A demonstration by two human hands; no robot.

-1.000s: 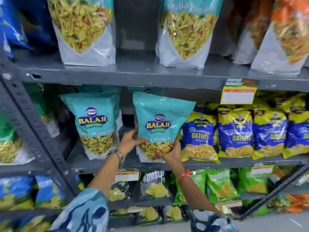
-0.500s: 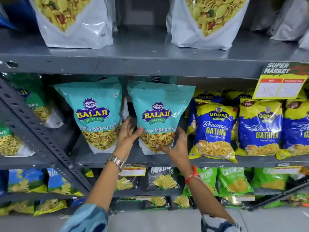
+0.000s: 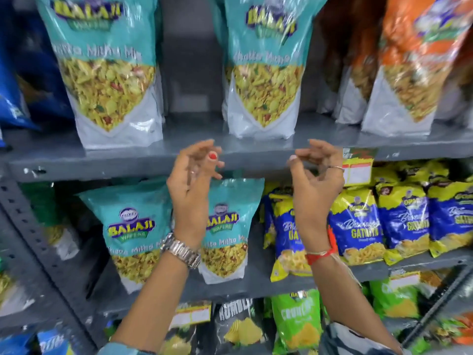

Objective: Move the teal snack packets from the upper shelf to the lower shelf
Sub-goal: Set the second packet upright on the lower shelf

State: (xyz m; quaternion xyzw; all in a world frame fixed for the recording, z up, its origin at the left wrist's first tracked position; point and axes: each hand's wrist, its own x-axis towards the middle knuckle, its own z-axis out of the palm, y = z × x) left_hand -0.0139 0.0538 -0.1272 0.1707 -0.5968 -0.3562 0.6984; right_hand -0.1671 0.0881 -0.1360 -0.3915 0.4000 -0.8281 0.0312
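Note:
Two teal snack packets stand upright on the upper shelf [image 3: 128, 163]: one on the left [image 3: 107, 73], one in the middle [image 3: 263, 70]. Two more teal packets stand on the lower shelf [image 3: 256, 283]: a left one [image 3: 135, 231] and a right one [image 3: 227, 237], partly hidden behind my left wrist. My left hand [image 3: 192, 185] and my right hand [image 3: 314, 180] are raised in front of the upper shelf's edge, just below the middle packet. Both hold nothing, fingers loosely curled and apart.
Blue-and-yellow packets [image 3: 358, 224] fill the lower shelf to the right. Orange packets [image 3: 409, 62] stand on the upper shelf at right, blue ones [image 3: 12, 73] at left. A price tag [image 3: 358, 165] hangs on the upper shelf edge. Green and black chip bags [image 3: 294, 326] sit below.
Both hands have let go of the right teal packet on the lower shelf and risen to the upper shelf's edge. The view has tilted up.

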